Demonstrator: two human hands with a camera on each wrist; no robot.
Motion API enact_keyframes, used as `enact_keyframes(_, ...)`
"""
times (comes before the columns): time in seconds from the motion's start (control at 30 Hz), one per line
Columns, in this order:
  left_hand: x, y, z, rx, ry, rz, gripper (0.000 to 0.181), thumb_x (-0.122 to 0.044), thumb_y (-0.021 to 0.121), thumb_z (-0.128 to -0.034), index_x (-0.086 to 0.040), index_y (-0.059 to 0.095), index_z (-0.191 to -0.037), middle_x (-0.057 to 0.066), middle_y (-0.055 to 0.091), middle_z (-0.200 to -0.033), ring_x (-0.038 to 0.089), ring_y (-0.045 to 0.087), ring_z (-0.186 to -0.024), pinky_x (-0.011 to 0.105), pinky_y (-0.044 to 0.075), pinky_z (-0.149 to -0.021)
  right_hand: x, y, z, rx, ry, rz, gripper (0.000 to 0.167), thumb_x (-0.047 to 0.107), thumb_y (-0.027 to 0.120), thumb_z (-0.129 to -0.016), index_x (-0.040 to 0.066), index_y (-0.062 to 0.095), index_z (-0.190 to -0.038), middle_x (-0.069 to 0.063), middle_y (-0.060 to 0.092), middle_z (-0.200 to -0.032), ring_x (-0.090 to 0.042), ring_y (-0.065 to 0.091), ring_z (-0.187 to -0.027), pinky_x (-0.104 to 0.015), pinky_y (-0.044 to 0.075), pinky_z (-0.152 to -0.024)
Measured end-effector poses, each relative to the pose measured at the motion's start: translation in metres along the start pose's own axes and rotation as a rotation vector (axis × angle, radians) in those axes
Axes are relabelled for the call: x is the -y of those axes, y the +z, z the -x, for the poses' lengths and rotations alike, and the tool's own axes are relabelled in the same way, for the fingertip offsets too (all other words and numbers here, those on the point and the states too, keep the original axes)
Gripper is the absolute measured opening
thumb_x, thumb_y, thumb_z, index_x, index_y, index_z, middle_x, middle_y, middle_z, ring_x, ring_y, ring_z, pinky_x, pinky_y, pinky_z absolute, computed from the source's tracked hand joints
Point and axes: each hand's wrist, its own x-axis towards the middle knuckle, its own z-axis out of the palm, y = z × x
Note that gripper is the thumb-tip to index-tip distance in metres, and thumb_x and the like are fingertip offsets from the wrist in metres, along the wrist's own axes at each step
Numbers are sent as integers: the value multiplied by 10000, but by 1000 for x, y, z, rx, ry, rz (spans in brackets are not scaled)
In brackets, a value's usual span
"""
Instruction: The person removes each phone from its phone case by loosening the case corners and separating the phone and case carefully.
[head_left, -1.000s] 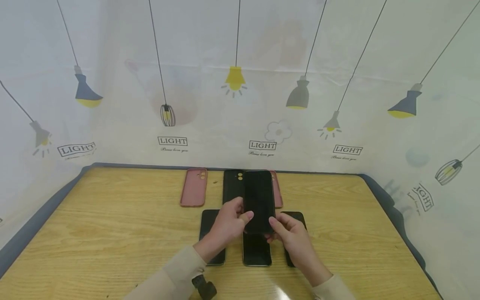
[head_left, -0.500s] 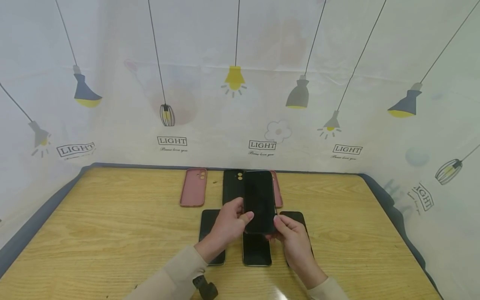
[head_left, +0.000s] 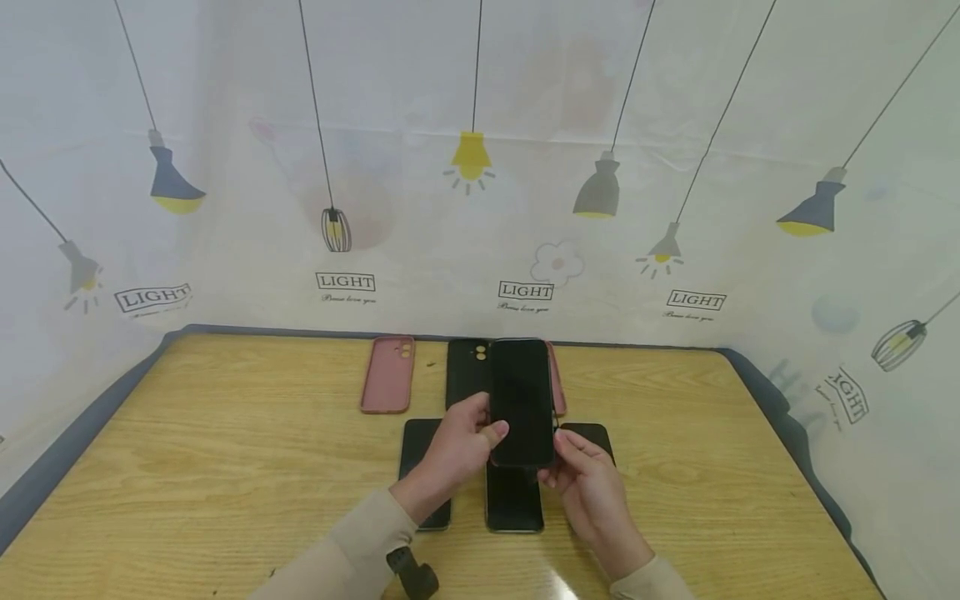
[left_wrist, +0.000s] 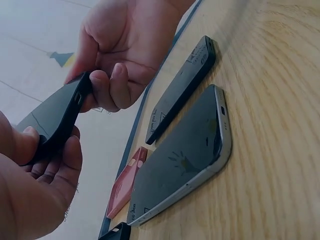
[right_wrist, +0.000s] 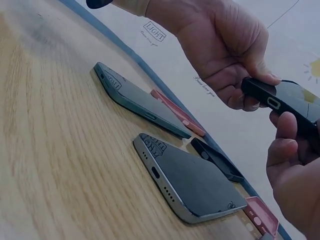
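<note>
Above the table, my left hand grips the left side of a black smartphone, thumb over the screen edge and fingers behind. The phone sits in a black phone case, whose port cutout shows in both wrist views. My right hand pinches the case's edge near the phone's lower right corner. A thin dark strip of that edge stands slightly away from the phone's right side. Below lie three smartphones: a left one, a middle one and a right one, partly covered by my right hand.
Along the table's back edge lie a pink phone case, a black phone case and another pink phone case mostly hidden behind the held phone. A lamp-printed cloth hangs behind the wooden table.
My right thumb has slid off the screen's front to the phone's right edge, and the case edge there now stands out a little. The phone has shifted slightly right; my left hand keeps its grip.
</note>
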Motion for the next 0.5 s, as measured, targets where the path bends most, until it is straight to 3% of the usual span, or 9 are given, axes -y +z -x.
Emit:
enact_keyframes(0.1, -1, 0, 0, 23, -11, 55, 249, -29, 558, -1051, 79, 584, -1274, 243, 695, -1087, 301, 686, -898, 393, 583, -756, -2, -1, 0, 26, 9, -48, 351, 125, 460, -1107, 185, 749, -917, 61, 697, -830, -75, 580, -659, -198, 479, -622)
enact_keyframes(0.2, -2, 0, 0, 49, -10, 121, 337, -19, 537, -1058, 75, 547, -1382, 246, 693, -1196, 294, 693, -1071, 398, 581, -888, -3, -2, -1, 59, 4, -81, 355, 150, 442, -1115, 177, 744, -930, 63, 695, -817, -75, 560, -639, -194, 423, -590)
enact_keyframes(0.37, -2, -2, -1, 63, -2, 146, 257, -12, 535, -1056, 73, 578, -1295, 201, 709, -1121, 199, 669, -982, 363, 566, -857, -2, -4, -2, 85, -7, -46, 361, 155, 457, -1113, 180, 768, -932, 64, 677, -783, -82, 542, -620, -188, 417, -577)
enact_keyframes(0.5, 1, -4, 0, 55, -12, 94, 120, -20, 550, -1050, 63, 573, -1133, 144, 660, -1002, 176, 578, -892, 326, 488, -774, 0, -5, -2, 28, 25, 74, 325, 164, 494, -1102, 176, 766, -925, 39, 678, -759, -100, 574, -614, -210, 455, -581)
